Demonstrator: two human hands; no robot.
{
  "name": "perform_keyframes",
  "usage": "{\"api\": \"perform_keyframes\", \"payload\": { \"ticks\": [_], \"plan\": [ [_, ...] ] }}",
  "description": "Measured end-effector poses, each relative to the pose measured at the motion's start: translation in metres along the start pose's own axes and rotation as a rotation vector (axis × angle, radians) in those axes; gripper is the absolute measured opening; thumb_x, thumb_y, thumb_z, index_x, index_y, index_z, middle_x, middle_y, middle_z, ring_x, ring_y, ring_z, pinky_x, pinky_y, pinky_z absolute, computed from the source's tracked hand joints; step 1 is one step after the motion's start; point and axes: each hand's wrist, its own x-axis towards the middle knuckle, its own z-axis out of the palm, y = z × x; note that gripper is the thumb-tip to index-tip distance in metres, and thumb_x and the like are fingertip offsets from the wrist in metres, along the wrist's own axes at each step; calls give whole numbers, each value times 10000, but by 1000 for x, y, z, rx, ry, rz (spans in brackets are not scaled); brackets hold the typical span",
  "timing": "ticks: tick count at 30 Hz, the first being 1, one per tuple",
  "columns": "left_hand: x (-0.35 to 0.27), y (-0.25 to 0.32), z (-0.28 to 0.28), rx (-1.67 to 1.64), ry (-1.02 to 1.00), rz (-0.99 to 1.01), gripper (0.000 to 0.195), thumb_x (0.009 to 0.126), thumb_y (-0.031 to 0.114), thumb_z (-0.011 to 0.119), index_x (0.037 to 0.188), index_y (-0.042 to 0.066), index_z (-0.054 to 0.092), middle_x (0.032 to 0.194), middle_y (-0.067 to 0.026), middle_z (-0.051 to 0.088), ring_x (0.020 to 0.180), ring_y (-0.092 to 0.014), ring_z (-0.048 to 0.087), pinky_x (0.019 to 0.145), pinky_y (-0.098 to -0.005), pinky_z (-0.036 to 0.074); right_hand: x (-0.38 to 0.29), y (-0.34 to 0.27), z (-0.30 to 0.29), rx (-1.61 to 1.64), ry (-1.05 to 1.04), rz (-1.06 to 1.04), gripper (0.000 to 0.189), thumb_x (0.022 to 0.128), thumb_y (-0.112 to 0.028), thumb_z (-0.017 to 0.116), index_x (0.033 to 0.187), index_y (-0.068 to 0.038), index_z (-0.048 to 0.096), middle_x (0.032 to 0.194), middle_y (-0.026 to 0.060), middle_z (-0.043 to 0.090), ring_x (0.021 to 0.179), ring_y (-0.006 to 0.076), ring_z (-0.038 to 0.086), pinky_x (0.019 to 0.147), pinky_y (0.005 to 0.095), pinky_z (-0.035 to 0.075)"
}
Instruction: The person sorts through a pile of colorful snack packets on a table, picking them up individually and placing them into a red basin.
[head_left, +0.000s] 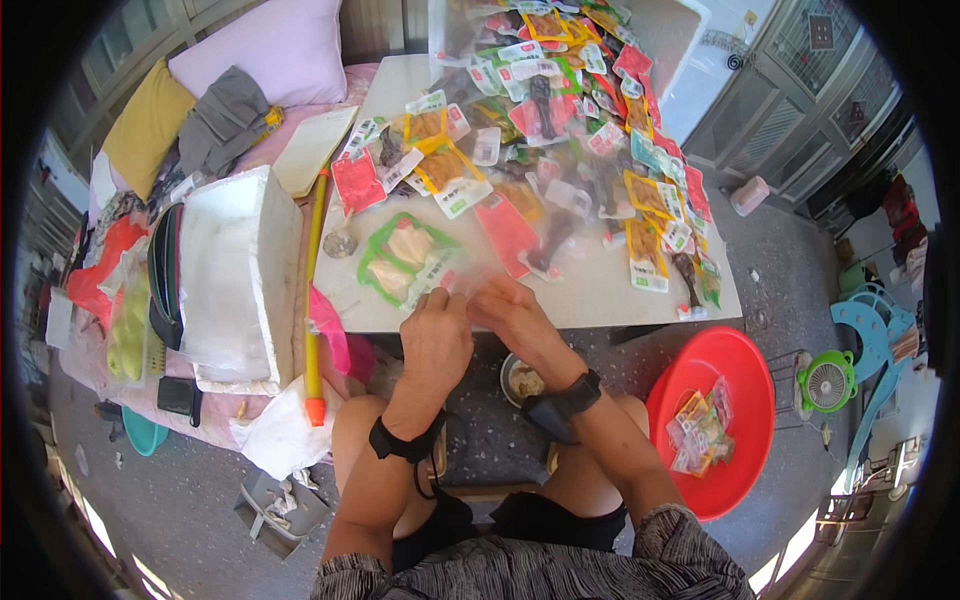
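Note:
My left hand (437, 335) has curled fingers on the lower corner of a green-edged clear food packet (406, 259) with pale pieces inside. Close beside it, my right hand (517, 311) is blurred, its fingers bent near the same corner; whether it grips anything is unclear. Just beyond the hands lies a red food packet (507, 234). Many sealed packets with yellow, red and green edges spread over the far part of the white table (450, 319), among them a yellow-edged packet (445, 166) and a dark bird leg in clear film (541, 109).
An open white foam box (281, 300) and a yellow tube with orange ends (316, 300) stand left of the table. On the floor at right is a red basin (750, 420) with packets inside. A metal bowl (510, 379) sits below the table edge, between the knees.

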Motion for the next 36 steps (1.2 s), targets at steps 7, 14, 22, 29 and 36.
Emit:
{"api": "perform_keyframes", "payload": {
  "ticks": [7,14,22,29,36],
  "plan": [
    [-3,-5,-1,15,-50,-19,61,681,30,577,715,12,530,671,-130,493,635,-313,533,528,-393,434,2,-6,-4,-213,210,27,302,845,-99,481,1130,-18,428,995,83,559,781,124,557,619,238,468],
    [-5,-3,-4,123,-313,-90,262,598,116,689,761,21,507,780,-133,524,742,-304,545,582,-376,468,14,-13,-9,-564,484,-92,327,816,-210,555,1034,9,448,720,56,538,508,91,503,379,212,391],
    [-5,-14,6,185,-298,-4,180,631,44,624,756,18,497,747,-151,531,721,-332,545,576,-411,445,25,-6,-3,-352,388,-106,232,738,-55,588,913,20,457,629,53,530,458,90,489,348,213,383],
    [0,-12,-13,27,-122,72,63,674,18,551,627,15,509,630,-128,478,592,-318,512,503,-395,410,-4,-22,16,-352,175,266,439,827,-428,497,816,9,543,593,64,570,449,92,519,364,182,389],
    [0,-13,-16,-279,-151,119,10,684,6,586,684,-4,588,593,-103,518,466,-204,499,428,-305,377,6,-2,25,-580,161,-105,218,852,-171,465,722,-4,515,534,33,503,438,86,488,375,214,381]
  ]
}}
